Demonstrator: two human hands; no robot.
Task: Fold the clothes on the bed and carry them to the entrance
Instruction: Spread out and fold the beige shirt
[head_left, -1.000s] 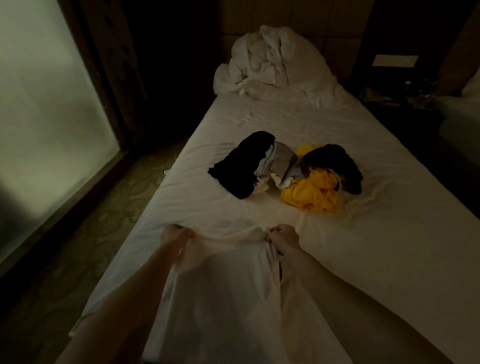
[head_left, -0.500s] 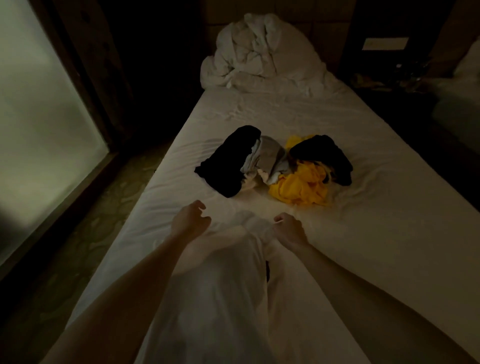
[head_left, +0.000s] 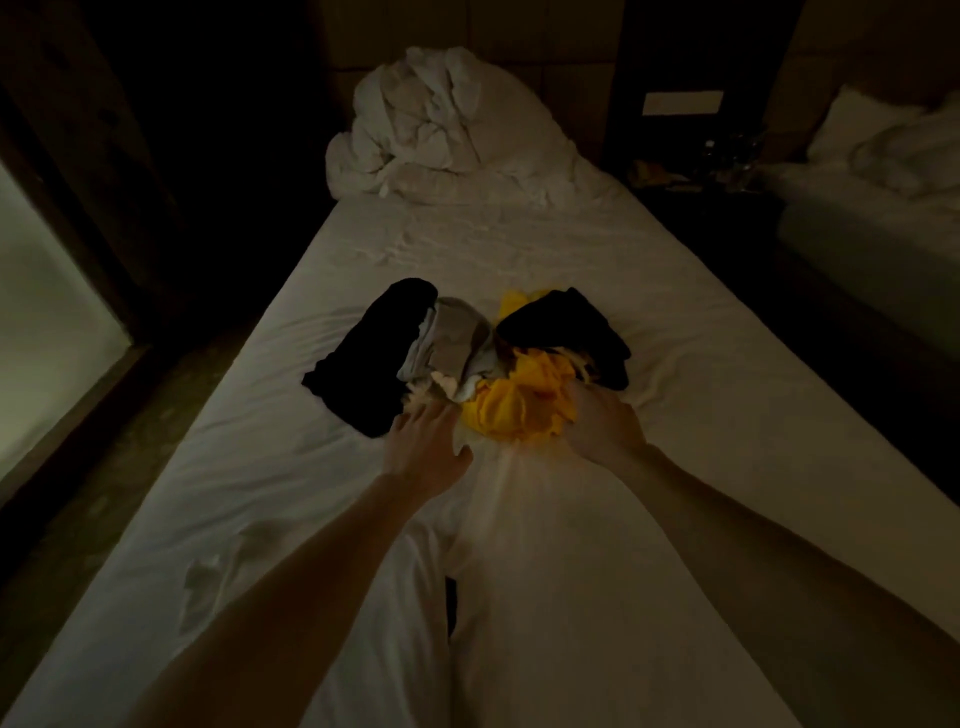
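A pale white garment (head_left: 524, 525) lies stretched lengthwise on the bed (head_left: 727, 415) between my forearms. My left hand (head_left: 423, 441) rests on its far left corner with fingers extended, touching the clothes pile. My right hand (head_left: 602, 426) has curled fingers that grip the garment's far right edge, right against a crumpled yellow garment (head_left: 519, 400). The pile just beyond also holds a black garment (head_left: 369, 353) on the left, a grey one (head_left: 457, 338) in the middle and another black one (head_left: 566, 327) on the right.
A bunched white duvet (head_left: 447, 119) sits at the head of the bed. A second bed (head_left: 883, 182) stands at the right across a dark gap with a cluttered nightstand (head_left: 701, 161). A frosted window (head_left: 47, 312) and patterned floor (head_left: 130, 457) are on the left.
Both hands moved forward from the bed's near part to the edge of the pile, drawing the white garment's far end with them. The left hand let go of the garment and now lies flat.
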